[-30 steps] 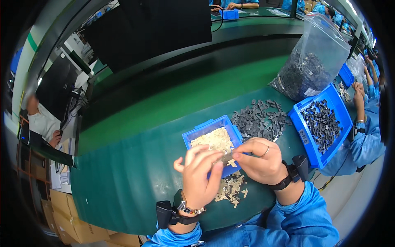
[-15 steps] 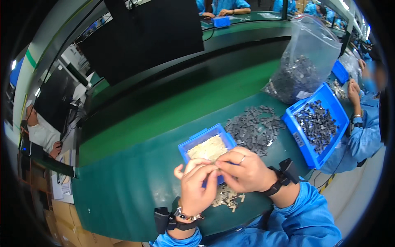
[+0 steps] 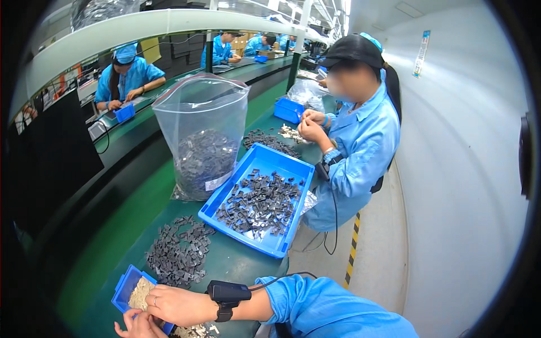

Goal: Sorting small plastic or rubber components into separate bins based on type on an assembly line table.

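Note:
My right hand [image 3: 179, 306], with a ring on one finger, reaches in from the right along the lower edge. Beside it, cut by the bottom of the picture, is my left hand [image 3: 138, 325]. Their fingertips meet in a pinch; whatever lies between them is too small and hidden to name. Both hands are over the near side of a small blue bin [image 3: 121, 294] that holds pale beige pieces [image 3: 140, 293]. Loose cream and dark small parts [image 3: 194, 331] lie just below my right wrist. Beyond the bin spreads a pile of small black parts [image 3: 179, 250].
A large blue tray [image 3: 270, 248] of black parts sits to the right of the pile. Behind it stands a clear zip bag [image 3: 205, 152], partly filled with black parts. A co-worker [image 3: 366, 129] in blue sits further right, handling something small. A wall runs along the right.
The view has swung to the right, so my hands and the small bin now appear at the lower left. My hands stay together in a pinch over the bin.

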Action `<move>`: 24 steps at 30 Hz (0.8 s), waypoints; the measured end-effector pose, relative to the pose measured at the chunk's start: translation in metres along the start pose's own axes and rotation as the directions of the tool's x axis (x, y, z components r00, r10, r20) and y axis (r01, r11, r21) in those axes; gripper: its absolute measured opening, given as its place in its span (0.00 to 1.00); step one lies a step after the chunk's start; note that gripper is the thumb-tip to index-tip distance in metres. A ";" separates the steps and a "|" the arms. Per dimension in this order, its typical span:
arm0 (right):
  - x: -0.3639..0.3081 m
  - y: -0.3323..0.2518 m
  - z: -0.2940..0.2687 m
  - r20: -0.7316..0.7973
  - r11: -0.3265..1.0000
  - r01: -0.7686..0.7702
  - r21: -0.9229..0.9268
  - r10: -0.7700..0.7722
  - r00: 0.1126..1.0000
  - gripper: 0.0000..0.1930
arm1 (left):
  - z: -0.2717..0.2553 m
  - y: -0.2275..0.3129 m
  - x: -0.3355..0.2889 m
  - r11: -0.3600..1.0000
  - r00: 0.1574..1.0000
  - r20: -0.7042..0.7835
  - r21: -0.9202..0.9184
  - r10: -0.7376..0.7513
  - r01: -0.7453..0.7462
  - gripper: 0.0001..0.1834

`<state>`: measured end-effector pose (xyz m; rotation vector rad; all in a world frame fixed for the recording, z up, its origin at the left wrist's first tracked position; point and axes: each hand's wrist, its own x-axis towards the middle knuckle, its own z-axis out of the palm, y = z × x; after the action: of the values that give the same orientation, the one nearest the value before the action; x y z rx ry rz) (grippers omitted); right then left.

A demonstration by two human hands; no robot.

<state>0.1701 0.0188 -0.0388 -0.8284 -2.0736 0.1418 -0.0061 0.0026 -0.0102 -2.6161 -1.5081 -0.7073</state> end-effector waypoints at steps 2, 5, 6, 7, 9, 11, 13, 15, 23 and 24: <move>-0.001 0.002 0.003 0.109 0.998 -0.068 0.018 0.065 0.992 0.07 | 0.000 0.000 0.000 1.000 1.000 -0.005 -0.021 -0.001 0.001 0.09; -0.005 0.003 0.007 0.022 0.999 -0.050 0.010 0.050 0.999 0.06 | 0.002 -0.002 0.002 0.997 0.999 -0.026 -0.076 0.020 -0.021 0.10; -0.004 0.004 0.008 0.003 0.998 -0.053 0.037 0.053 0.999 0.06 | 0.005 -0.002 0.002 0.996 0.999 -0.035 -0.086 0.013 -0.016 0.10; -0.003 0.002 0.009 -0.017 0.998 -0.043 0.035 0.043 0.999 0.06 | 0.006 -0.002 0.001 0.995 0.999 -0.045 -0.097 0.008 -0.013 0.09; -0.002 -0.003 0.010 -0.045 0.994 -0.101 0.053 0.103 0.994 0.06 | 0.004 -0.004 0.001 0.997 0.999 -0.039 -0.081 0.002 -0.005 0.09; 0.000 -0.004 0.008 -0.139 0.998 -0.057 0.040 0.062 0.988 0.07 | 0.003 -0.003 0.001 0.997 0.999 -0.046 -0.081 0.004 -0.008 0.08; 0.000 -0.006 0.002 -0.147 0.996 -0.088 0.009 0.088 0.985 0.08 | -0.004 0.003 0.003 0.995 0.998 -0.034 -0.083 -0.053 0.050 0.08; 0.001 -0.005 -0.003 -0.175 0.996 -0.093 -0.011 0.089 0.981 0.09 | 0.001 -0.006 0.001 0.998 0.997 -0.068 -0.053 -0.047 0.043 0.09; -0.004 0.004 0.005 -0.123 0.996 -0.082 -0.023 0.079 0.989 0.07 | 0.002 -0.014 0.000 0.959 0.957 -0.077 -0.066 -0.280 0.275 0.12; -0.004 0.000 0.001 -0.125 0.993 -0.117 -0.007 0.115 0.985 0.08 | 0.003 -0.015 -0.002 0.957 0.953 -0.096 -0.071 -0.286 0.280 0.11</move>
<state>0.1704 0.0164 -0.0423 -0.9440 -1.9126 0.1358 -0.0182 0.0093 -0.0160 -2.3794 -1.8775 -0.9057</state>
